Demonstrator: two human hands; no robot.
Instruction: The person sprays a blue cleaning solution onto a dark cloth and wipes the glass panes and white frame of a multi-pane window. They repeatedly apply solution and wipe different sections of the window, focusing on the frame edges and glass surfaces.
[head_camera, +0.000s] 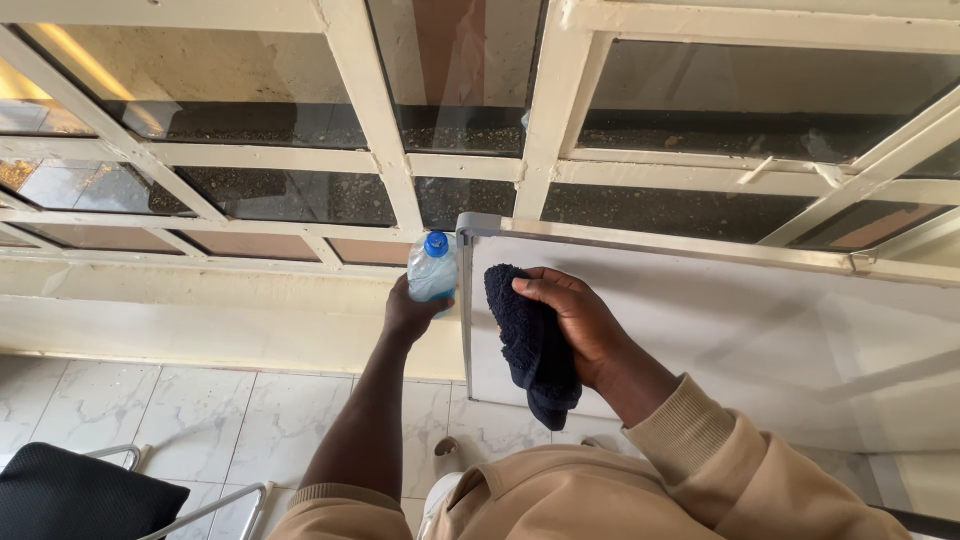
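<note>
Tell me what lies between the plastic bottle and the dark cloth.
In the head view, the metal-framed left edge of the whiteboard runs between the bottle in the left hand and the dark cloth that the right hand presses on the board.

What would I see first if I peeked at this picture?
First, the right hand pressing a dark blue cloth on a whiteboard in the middle. Just left of it, the left hand holds up a clear bottle with a blue cap, below the cream-framed window.
</note>
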